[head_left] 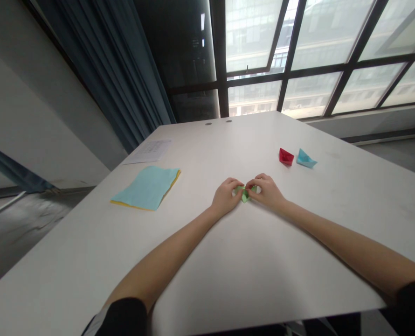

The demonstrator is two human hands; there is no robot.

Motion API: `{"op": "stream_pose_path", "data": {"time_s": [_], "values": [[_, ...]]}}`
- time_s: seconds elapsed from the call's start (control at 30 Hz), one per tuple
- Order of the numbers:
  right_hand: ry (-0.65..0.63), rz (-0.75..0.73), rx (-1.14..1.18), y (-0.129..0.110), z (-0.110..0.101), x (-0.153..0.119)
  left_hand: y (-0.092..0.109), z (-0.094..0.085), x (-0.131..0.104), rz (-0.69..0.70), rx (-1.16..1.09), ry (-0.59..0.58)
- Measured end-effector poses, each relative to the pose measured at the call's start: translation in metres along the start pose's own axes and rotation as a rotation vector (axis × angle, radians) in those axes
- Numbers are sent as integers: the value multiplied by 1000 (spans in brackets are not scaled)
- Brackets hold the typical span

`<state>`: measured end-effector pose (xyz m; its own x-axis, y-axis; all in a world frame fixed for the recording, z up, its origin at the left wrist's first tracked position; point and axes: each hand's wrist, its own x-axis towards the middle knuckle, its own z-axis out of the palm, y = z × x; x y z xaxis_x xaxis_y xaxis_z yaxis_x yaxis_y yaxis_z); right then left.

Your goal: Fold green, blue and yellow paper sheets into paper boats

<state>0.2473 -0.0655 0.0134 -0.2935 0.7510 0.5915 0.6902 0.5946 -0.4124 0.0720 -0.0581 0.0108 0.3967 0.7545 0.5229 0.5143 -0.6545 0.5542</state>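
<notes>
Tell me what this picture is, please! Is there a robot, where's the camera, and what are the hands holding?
There's no robot here, just a person with two bare hands. There is one picture, from a camera worn on the person's head. It looks forward and down, so you see almost what they see.

The left hand and right hand both pinch a small piece of green paper between them, over a white table.

To the right sit a red folded paper and a light blue folded paper, a bit like little boats. To the left lie light blue sheets with yellow peeking out underneath, and behind them a white printed page. Its writing is too small to read.
</notes>
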Motion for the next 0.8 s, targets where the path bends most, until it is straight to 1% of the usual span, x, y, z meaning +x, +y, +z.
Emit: {"op": "stream_pose_path", "data": {"time_s": [0.1,0.17,0.23,0.3,0.37,0.47,0.6,0.7,0.8], "values": [[33,55,77,0,-3,2,2,0,-1,-33,-107,81],[85,138,151,2,-3,3,1,2,0,-116,-238,145],[137,249,243,5,-2,5,0,4,3,-241,-425,187],[165,352,360,9,0,5,-2,7,6,-361,-631,191],[179,419,475,11,4,6,-4,10,8,-431,-802,156],[200,451,588,9,7,5,-6,12,9,-443,-965,98],[213,453,679,4,8,4,-4,12,8,-452,-1054,63],[203,457,706,1,9,4,-1,10,7,-472,-1081,69],[172,463,679,-2,9,3,1,10,8,-487,-1107,96]]}}
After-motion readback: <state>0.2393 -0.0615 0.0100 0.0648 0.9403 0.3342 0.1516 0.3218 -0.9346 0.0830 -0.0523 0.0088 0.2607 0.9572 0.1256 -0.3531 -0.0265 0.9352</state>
